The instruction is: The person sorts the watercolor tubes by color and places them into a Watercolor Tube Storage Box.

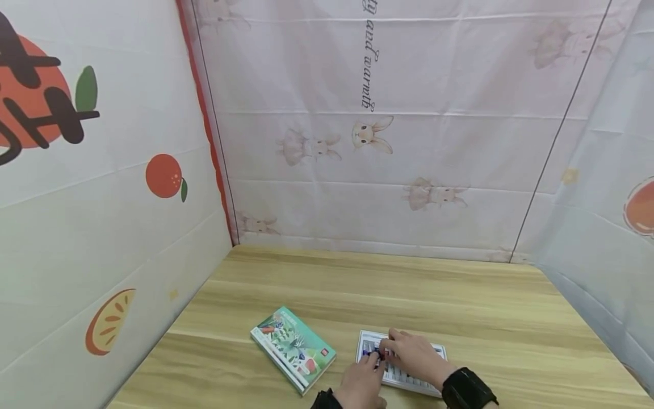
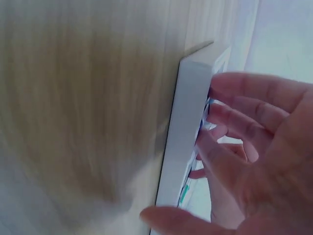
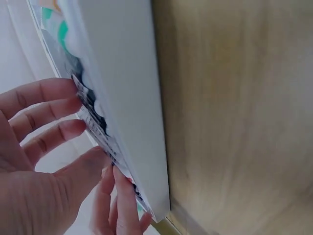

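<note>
A shallow white tray (image 1: 414, 387) of small paint tubes (image 1: 368, 343) lies on the table at the front right. Over its left part both hands come together. My right hand (image 1: 416, 357) reaches in from the right, its fingertips touching the tubes; in the right wrist view its fingers (image 3: 54, 88) are spread along the row. My left hand (image 1: 360, 382) comes from the front, fingertips at the dark tubes close to the right fingers. Its thumb (image 2: 168, 215) stands apart at the tray's side wall in the left wrist view. The hands cover part of the row.
Left of the tray lies a thick green-and-white book or box (image 1: 293, 346) with a printed plant cover, set at an angle. The wooden table (image 1: 388, 289) is enclosed by printed cloth walls (image 1: 327, 74) at the back and both sides.
</note>
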A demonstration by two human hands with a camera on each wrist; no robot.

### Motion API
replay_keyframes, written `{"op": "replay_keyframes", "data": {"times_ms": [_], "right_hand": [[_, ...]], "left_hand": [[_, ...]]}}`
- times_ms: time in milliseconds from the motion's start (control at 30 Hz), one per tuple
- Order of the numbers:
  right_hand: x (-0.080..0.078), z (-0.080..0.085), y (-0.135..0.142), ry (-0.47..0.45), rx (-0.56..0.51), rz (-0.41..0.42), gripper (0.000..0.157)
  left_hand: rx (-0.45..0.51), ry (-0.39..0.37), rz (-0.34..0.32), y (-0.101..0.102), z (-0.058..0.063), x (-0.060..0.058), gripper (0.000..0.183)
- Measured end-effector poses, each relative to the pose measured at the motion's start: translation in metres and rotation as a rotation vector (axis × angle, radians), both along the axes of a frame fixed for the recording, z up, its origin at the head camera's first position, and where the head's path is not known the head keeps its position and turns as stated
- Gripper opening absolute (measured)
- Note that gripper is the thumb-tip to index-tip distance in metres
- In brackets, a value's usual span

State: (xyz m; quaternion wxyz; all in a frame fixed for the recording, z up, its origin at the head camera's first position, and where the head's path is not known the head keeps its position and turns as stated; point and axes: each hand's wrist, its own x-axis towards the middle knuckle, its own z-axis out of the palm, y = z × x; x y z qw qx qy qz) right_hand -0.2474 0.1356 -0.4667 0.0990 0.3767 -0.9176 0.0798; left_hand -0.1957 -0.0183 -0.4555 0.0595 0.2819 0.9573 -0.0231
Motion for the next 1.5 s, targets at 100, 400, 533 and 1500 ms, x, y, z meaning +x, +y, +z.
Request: {"op": "replay_keyframes", "data": {"times_ms": [100, 400, 533, 1500], "right_hand": [[-0.003, 0.003, 0.000, -0.006, 0.000, 0.004, 0.005], [-0.007, 0.013, -0.006, -0.057, 0.102, 0.000, 0.023], [-0.008, 0.013, -0.004, -0.079, 0.098, 0.008, 0.021], [-0.029, 0.014, -0.022, 0.014, 0.214, 0.131, 0.026]], "left_hand": [[-0.008, -0.024, -0.010, -0.001, 0.002, -0.003, 0.068], [-0.015, -0.077, 0.013, -0.001, 0.004, -0.007, 0.072], [-0.069, -0.060, 0.001, 0.002, 0.001, -0.007, 0.071], [-0.180, 0.005, -0.070, 0.001, -0.005, -0.004, 0.070]]}}
